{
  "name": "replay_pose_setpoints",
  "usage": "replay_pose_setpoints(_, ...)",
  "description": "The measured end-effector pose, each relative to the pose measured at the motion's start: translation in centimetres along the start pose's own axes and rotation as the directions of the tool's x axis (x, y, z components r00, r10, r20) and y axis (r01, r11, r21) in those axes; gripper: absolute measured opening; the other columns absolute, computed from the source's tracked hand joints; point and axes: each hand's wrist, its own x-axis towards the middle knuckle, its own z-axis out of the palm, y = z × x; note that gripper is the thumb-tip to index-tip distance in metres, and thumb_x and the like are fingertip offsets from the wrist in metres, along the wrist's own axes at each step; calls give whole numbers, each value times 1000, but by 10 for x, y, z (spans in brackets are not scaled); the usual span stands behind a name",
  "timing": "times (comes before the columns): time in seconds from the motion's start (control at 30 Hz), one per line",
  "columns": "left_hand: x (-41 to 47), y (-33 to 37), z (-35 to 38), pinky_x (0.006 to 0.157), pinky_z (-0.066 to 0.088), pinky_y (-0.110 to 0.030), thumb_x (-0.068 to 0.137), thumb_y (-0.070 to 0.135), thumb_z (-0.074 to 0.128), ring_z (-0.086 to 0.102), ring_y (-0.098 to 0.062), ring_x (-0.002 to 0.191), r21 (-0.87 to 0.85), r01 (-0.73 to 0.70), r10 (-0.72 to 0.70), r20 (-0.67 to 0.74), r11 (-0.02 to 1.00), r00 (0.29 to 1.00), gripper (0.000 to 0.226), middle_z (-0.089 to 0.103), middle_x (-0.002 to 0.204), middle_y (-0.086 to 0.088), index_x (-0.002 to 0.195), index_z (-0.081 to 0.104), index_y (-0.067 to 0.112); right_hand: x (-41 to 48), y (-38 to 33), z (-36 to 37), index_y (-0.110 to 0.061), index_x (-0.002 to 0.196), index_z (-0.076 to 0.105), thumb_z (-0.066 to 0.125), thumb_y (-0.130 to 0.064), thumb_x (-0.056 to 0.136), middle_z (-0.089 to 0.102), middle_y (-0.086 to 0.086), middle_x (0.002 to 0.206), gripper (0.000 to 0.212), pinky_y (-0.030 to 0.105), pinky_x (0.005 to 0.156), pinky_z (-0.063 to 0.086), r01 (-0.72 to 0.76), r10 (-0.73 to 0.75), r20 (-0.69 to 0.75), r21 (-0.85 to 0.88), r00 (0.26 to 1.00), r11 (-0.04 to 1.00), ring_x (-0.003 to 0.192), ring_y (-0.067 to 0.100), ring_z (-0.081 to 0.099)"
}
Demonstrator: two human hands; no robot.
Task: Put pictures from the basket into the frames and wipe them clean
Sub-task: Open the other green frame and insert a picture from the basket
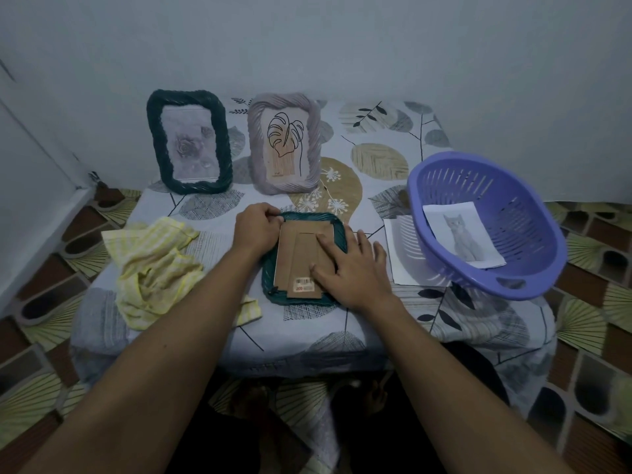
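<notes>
Teal frame [270,285] lies face down at mid-bench, brown card back [301,254] up, barcode sticker at its near end. Long axis runs from near edge to far edge, top leaning slightly right. Left grip [256,230] is curled, pinching the frame's far left corner. Right grip [355,268] lies flat, fingers spread, pressing the card back.

I note a yellow cloth [154,268] just left of the frame. A purple basket [513,206] sits tilted at the right edge, cat picture [463,239] inside, white sheet [407,254] under its left side. Dark frame [220,131] and grey frame [254,131] stand at the far edge. There is bare bench [376,131] between them and the basket.
</notes>
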Motion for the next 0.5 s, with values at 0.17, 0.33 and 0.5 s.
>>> replay_pose_setpoints(0.17,8,2,6,83,45,-26,88,23,65,64,-21,99,-8,77,-77,-43,997,996,9,73,100,-2,92,72,19,1,-1,0,-49,155,13,31,-71,92,3,7,167,69,55,120,0,-1,1,4,8,1000,1000,153,31,0)
replay_pose_setpoints(0.33,6,9,12,80,47,-30,87,28,63,63,-23,94,-22,148,-149,-100,989,984,8,71,96,-1,84,68,21,0,0,-1,-49,154,12,31,-71,92,2,7,167,69,55,119,0,-1,1,2,10,1000,1000,153,31,0)
replay_pose_setpoints(0.5,4,4,15,80,45,-28,91,30,62,65,-24,98,-37,113,-117,-126,993,985,12,73,99,-3,89,69,20,0,-1,0,-49,154,12,30,-71,92,3,7,167,69,55,119,0,-2,2,2,11,1000,1000,153,31,0)
